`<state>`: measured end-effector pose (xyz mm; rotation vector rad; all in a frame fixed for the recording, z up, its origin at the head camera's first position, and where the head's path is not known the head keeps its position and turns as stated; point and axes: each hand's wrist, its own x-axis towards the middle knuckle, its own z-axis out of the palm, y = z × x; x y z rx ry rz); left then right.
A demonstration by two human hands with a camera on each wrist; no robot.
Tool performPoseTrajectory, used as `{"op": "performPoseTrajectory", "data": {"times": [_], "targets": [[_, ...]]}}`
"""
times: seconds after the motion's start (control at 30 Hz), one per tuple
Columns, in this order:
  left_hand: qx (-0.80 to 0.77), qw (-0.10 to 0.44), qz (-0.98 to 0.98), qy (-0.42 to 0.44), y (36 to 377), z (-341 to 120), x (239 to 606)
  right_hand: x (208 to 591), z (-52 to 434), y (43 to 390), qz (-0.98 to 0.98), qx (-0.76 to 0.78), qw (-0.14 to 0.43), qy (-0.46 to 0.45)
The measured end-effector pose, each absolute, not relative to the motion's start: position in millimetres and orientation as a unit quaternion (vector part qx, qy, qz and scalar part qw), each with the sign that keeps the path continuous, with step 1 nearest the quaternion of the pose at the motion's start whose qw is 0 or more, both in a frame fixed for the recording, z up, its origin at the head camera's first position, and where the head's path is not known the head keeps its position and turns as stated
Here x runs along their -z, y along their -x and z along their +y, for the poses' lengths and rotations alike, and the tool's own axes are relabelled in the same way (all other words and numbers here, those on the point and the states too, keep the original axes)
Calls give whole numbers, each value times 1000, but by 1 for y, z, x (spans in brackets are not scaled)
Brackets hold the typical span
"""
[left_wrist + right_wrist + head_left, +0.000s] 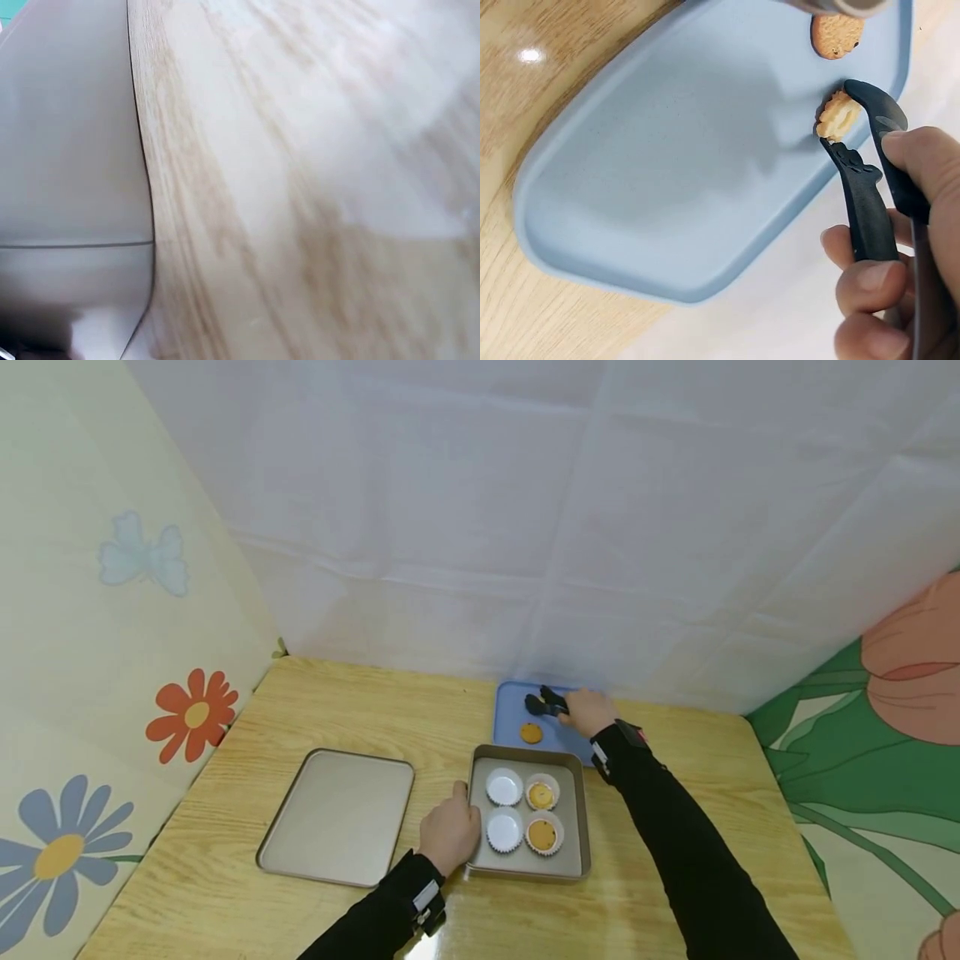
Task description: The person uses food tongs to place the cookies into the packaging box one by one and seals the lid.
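Note:
My right hand holds black tongs over a blue tray. In the right wrist view the tong tips stand at both sides of a small pale cookie. A round brown cookie lies close by on the same tray. At the left wall of a square baking pan, my left hand grips the side, its fingers partly hidden. Inside the pan are two empty white paper cups, a cup with a pale cookie and a cup with a brown cookie.
A flat metal tray lies left of the pan on the wooden table. White cloth hangs behind the table, right at the blue tray's far edge. Flower-printed panels stand at both sides.

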<state>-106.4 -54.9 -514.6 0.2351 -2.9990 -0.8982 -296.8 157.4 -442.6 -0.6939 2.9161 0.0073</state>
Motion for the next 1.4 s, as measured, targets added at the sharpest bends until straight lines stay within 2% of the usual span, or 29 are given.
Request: {"op": "performPoseTrajectory", "data": {"times": [0.17,0.47,0.7,0.9,1.1,1.27,1.4], "targets": [[286,-1,-955,-72,107,-54,514,443,164,296,971,35,69,227],[285,6,-956,-66,108,-56,514,417,172,271,963,56,-17,262],[285,7,-956,-66,108,-57,512,405,173,233,949,28,-97,299],[284,0,-956,-67,109,-58,509,402,168,192,935,6,-135,328],[287,-11,-955,-68,109,-60,510,412,163,160,927,-23,-118,354],[290,-4,-955,-69,107,-60,509,424,160,148,937,-23,-77,339],[292,-1,-954,-64,106,-58,509,433,160,143,936,-36,-69,343]]}}
